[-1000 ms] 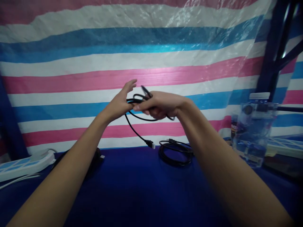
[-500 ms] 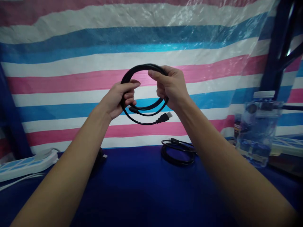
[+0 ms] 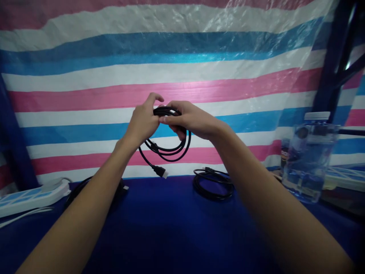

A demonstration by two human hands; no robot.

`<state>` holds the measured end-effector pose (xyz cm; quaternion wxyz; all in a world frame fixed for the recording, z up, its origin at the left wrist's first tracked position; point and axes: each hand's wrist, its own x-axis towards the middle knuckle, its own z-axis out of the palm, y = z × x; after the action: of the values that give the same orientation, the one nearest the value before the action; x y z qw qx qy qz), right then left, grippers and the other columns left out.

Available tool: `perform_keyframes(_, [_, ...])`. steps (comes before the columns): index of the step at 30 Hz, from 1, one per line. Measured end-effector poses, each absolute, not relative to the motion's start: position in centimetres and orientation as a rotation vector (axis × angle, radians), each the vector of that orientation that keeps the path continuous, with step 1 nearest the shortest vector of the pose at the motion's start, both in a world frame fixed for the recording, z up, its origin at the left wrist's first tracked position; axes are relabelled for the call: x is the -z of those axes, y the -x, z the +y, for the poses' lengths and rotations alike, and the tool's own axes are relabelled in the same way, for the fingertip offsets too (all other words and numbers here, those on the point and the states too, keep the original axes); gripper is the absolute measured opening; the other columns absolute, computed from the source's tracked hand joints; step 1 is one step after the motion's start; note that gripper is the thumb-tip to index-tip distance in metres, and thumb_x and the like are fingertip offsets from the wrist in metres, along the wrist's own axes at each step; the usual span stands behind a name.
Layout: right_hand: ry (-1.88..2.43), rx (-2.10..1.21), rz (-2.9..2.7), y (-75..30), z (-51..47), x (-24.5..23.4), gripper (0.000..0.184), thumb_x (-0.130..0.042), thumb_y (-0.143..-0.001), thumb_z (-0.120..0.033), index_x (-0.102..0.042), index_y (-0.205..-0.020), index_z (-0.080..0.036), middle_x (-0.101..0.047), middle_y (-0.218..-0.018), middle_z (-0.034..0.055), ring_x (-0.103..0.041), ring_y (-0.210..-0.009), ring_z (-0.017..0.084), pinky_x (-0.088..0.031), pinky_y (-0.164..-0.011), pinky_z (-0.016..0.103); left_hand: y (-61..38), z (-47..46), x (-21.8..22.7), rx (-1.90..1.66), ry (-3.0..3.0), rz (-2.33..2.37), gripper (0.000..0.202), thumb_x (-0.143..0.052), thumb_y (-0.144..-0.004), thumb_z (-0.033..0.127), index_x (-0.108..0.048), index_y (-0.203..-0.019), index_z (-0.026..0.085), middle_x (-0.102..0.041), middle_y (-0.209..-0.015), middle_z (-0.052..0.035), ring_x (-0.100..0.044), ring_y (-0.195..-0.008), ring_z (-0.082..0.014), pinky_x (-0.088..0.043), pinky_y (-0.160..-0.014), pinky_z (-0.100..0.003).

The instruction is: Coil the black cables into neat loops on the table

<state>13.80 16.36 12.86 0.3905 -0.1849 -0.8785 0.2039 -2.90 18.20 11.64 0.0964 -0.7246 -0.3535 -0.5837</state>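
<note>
Fingers of the left hand [image 3: 144, 121] and right hand [image 3: 189, 121] pinch a coiled black cable [image 3: 168, 146] held above the blue table [image 3: 171, 228]; its plug [image 3: 162, 172] dangles. Another coil [image 3: 212, 185] lies on the table.

A black cable [image 3: 168, 146] hangs in loose loops, pinched together at the top, one plug end [image 3: 160, 171] dangling lower left above the blue surface.

Black cable [image 3: 171, 146]; blue table [image 3: 171, 228]; pink-white-blue striped tarp [image 3: 182, 57].
</note>
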Motion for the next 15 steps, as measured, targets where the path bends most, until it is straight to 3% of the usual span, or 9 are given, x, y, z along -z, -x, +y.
perform_keyframes(5, [0.44, -0.695, -2.051, -12.4, 16.2, -12.5, 0.034, -0.053, -0.086, -0.044, -0.044, -0.069, -0.016, -0.033, -0.049, -0.0076, -0.025, -0.035, 0.001, -0.018, -0.032, 0.017, 2.2, 19.1, -11.5, 2.079, 2.357, -0.959, 0.043, -0.046, -0.07, 0.007, -0.051, -0.108, 0.024, -0.045, -0.054, 0.0058, -0.039, -0.045, -0.0087, -0.03, -0.048, -0.023])
perform_keyframes(8, [0.426, -1.043, -1.937, -11.2, 15.9, -12.2, 0.041, -0.043, -0.089, -0.051, -0.04, -0.066, -0.017, -0.025, -0.043, -0.0099, -0.019, -0.033, 0.001, -0.018, -0.032, 0.015, 2.4, 19.5, -11.4, 2.314, 2.371, -0.888, 0.054, -0.05, -0.07, 0.008, -0.042, -0.121, 0.024, -0.048, -0.058, 0.0059, -0.047, -0.051, -0.0092, -0.036, -0.051, -0.021])
perform_keyframes(12, [0.285, -1.48, -1.948, -10.3, 15.2, -12.3, 0.036, -0.043, -0.09, -0.046, -0.041, -0.07, -0.016, -0.038, -0.044, -0.0073, -0.035, -0.034, 0.004, -0.034, -0.037, 0.016, 2.5, 18.8, -11.2, 2.398, 2.533, -0.836, 0.053, -0.054, -0.077, 0.024, -0.037, -0.127, 0.025, -0.048, -0.057, 0.0056, -0.052, -0.053, -0.0111, -0.041, -0.052, -0.022])
perform_keyframes(15, [0.175, -1.516, -1.945, -10.4, 14.9, -12.4, 0.026, -0.046, -0.091, -0.036, -0.046, -0.075, -0.014, -0.05, -0.053, -0.0029, -0.049, -0.042, 0.007, -0.043, -0.043, 0.018, 2.4, 18.0, -11.2, 2.39, 2.742, -0.868, 0.038, -0.05, -0.082, 0.035, -0.047, -0.118, 0.022, -0.046, -0.051, 0.0047, -0.049, -0.045, -0.011, -0.04, -0.046, -0.021])
